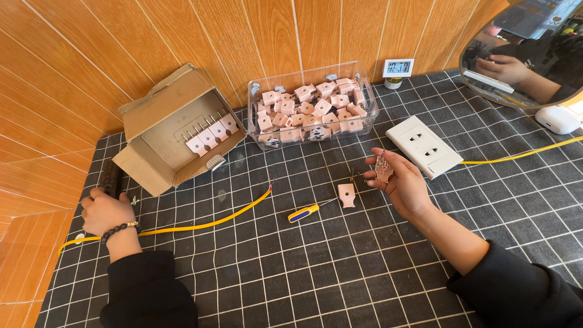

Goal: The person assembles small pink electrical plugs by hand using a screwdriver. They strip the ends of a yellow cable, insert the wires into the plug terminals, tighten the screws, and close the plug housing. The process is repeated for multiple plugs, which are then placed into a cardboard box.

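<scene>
My right hand (402, 183) is raised over the grid-patterned black tablecloth (340, 267) and holds a pink plug half with metal prongs (383, 168) in its fingers. Just left of it lies the other pink plug cover (347, 194) and a small screwdriver with a blue and yellow handle (305, 212). My left hand (106, 211), wearing a bead bracelet, rests closed at the table's left edge, on or beside a yellow cable (206, 223) whose stripped end points toward the middle.
A clear plastic box (364, 115) holds several pink plugs. An open cardboard box (161, 130) has assembled plugs inside. A white socket strip (423, 146) with a yellow cord lies right. A round mirror (528, 54), a white case (559, 119) and a small digital clock (398, 67) stand at the back.
</scene>
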